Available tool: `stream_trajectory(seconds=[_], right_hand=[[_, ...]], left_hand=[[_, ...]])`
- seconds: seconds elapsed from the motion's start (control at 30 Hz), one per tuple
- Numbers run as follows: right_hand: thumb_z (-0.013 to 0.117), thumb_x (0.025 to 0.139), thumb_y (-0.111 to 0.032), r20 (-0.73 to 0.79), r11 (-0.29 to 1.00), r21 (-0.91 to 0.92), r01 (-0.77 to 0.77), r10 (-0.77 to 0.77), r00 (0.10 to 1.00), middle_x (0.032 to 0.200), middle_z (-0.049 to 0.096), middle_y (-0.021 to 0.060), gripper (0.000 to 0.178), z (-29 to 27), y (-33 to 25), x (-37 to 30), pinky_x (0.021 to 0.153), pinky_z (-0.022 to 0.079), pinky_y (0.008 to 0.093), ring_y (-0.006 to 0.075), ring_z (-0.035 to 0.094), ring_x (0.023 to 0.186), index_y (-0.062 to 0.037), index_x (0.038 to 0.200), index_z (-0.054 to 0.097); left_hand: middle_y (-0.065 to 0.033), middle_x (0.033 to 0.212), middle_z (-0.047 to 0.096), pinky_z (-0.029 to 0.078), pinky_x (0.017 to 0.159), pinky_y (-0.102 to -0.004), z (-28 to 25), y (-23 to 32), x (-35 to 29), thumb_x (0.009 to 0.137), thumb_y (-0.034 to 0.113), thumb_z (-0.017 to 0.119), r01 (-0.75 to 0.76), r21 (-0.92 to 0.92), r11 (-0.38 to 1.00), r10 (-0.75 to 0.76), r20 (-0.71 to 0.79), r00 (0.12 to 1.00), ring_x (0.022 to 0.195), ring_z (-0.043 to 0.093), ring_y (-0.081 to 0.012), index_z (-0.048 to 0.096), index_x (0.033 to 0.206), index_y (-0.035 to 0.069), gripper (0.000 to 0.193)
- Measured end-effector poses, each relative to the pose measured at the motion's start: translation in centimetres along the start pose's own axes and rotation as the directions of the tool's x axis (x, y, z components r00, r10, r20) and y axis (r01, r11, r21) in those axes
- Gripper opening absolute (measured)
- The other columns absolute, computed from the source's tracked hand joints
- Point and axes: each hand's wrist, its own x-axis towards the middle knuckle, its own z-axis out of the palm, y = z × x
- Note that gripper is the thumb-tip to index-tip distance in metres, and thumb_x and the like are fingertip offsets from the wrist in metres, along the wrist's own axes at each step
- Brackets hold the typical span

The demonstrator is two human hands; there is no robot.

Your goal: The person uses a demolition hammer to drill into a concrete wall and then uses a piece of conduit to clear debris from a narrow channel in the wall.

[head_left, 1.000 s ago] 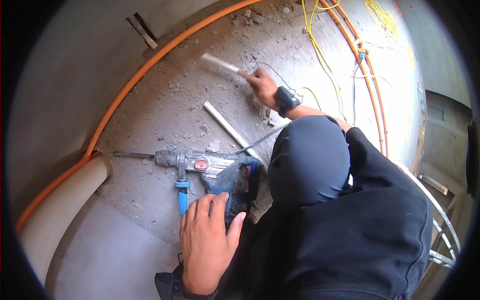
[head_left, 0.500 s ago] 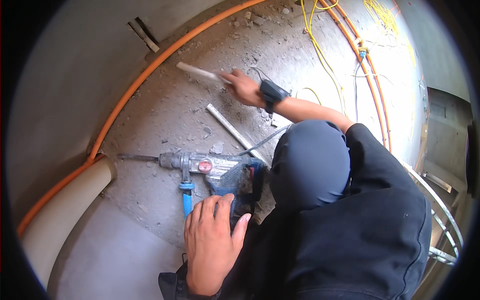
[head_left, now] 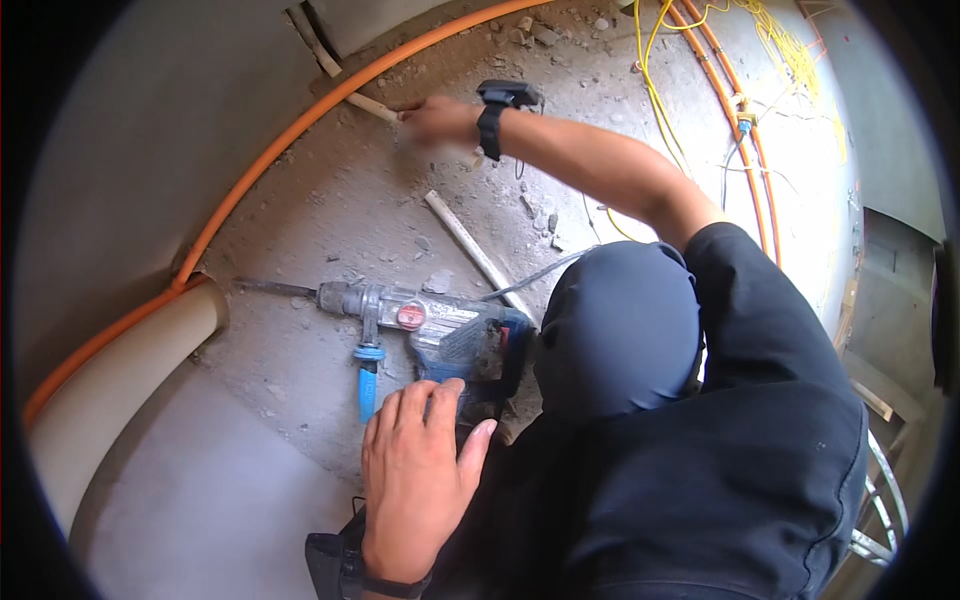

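Observation:
My right hand (head_left: 440,122) reaches to the far side, close to the orange conduit, with its fingers closed around a pale stick (head_left: 372,107). The stick's far end comes up to the conduit, and the hand is somewhat blurred. Nearer, my left hand (head_left: 415,470) is held with fingers stretched and thumb apart, holding nothing. Just beyond its fingertips lies a dusty rotary hammer (head_left: 445,335) on its side, a long chisel bit (head_left: 275,288) pointing left and a blue side handle (head_left: 368,390) toward me. Whether the fingertips touch the tool, I cannot tell.
Orange conduit (head_left: 240,205) runs along the wall's foot. A thick beige pipe (head_left: 130,390) lies at left. Another pale strip (head_left: 480,252) rests beyond the hammer, near its cable (head_left: 545,270). Rubble (head_left: 545,35) and yellow cable (head_left: 650,90) lie farther off. My dark-clad knee (head_left: 620,330) is at centre.
My right hand has moved farther away and left with the stick, bringing its end to the orange conduit. My left hand stays nearly where it was. The view has shifted slightly.

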Motion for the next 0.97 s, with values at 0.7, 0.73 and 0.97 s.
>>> stream_trajectory(seconds=[0.7, 0.73, 0.97], right_hand=[[0.054, 0.110, -0.028, 0.000, 0.788, -0.566, 0.240, -0.292, 0.957, 0.076, 0.060, 0.0092, 0.041, -5.1, 7.3, -13.2, 0.058, 0.055, 0.0378, 0.0204, 0.059, 0.060, -0.0241, 0.151, 0.056], [0.054, 0.109, -0.026, 0.028, 0.599, -0.667, 0.443, -0.573, 0.819, 0.081, 0.061, 0.0112, 0.042, -4.6, 8.2, -12.7, 0.059, 0.055, 0.0387, 0.0231, 0.059, 0.061, -0.0243, 0.151, 0.055], [0.060, 0.102, -0.023, -0.048, 0.704, -0.704, 0.093, -0.178, 0.983, 0.115, 0.058, 0.0175, 0.065, -2.6, 11.3, -11.5, 0.083, 0.057, 0.0429, 0.0311, 0.068, 0.094, -0.0331, 0.162, 0.037]], left_hand=[[-0.0142, 0.115, 0.063, 0.048, 0.095, -0.0459, -1.8, -0.1, -1.6, 0.089, 0.024, 0.076, -0.061, -0.045, 0.997, 0.059, -0.046, 0.997, 0.108, 0.061, -0.0340, 0.064, 0.122, 0.003, 0.041], [-0.0139, 0.115, 0.063, 0.048, 0.095, -0.0456, -1.8, -0.3, -1.3, 0.090, 0.026, 0.075, -0.066, -0.035, 0.997, 0.064, -0.030, 0.997, 0.109, 0.061, -0.0331, 0.064, 0.123, 0.003, 0.041], [-0.0150, 0.117, 0.064, 0.049, 0.095, -0.0461, -1.2, -0.1, -0.6, 0.087, 0.026, 0.078, -0.052, -0.015, 0.999, 0.052, 0.015, 0.999, 0.111, 0.061, -0.0350, 0.064, 0.123, 0.004, 0.044]])
